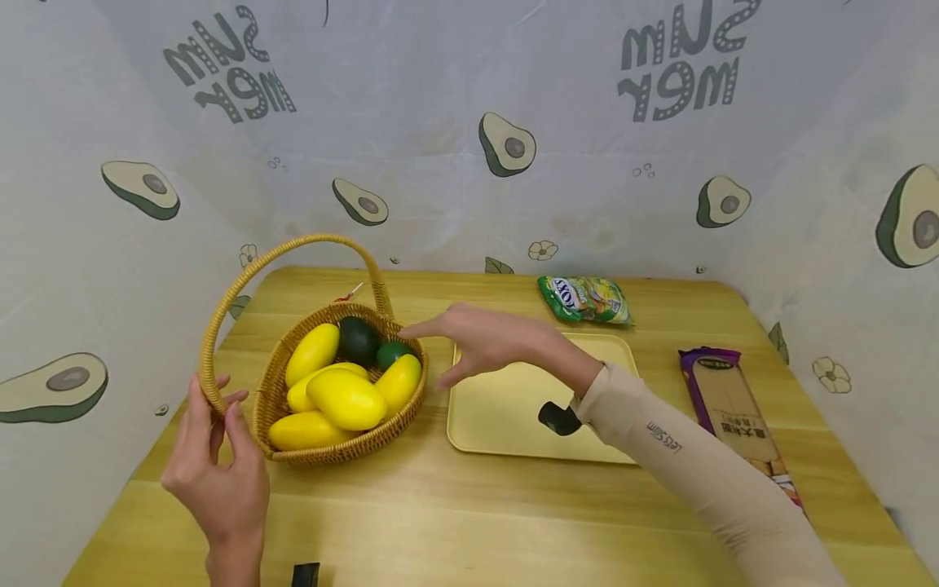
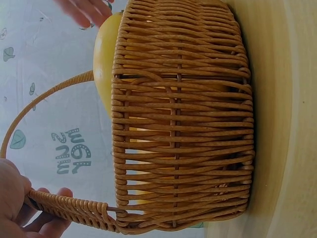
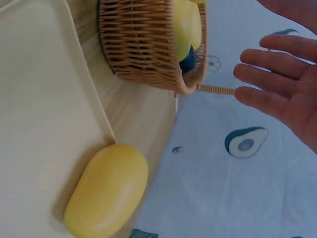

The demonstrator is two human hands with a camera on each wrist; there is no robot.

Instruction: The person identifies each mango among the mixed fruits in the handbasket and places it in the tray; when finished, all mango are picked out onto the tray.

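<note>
A wicker basket (image 1: 381, 440) stands at the left of the table, its tall handle (image 1: 293, 244) arching up. Inside lie several yellow mangoes (image 1: 346, 399), a dark, nearly black fruit (image 1: 358, 340) and a small green fruit (image 1: 392, 353). My left hand (image 1: 220, 473) holds the handle near its lower left end, thumb and fingers around it. Over the basket's right rim hovers my right hand (image 1: 477, 342), fingers extended and thumb apart, holding nothing. In the right wrist view another yellow mango (image 3: 106, 191) rests at a corner of the cream tray (image 3: 29, 99); my right arm hides it in the head view.
A green snack bag (image 1: 584, 300) lies at the back, behind the tray. To the tray's right is a long purple and tan package (image 1: 734, 408). A printed curtain (image 1: 440, 98) hangs around the table's back and sides.
</note>
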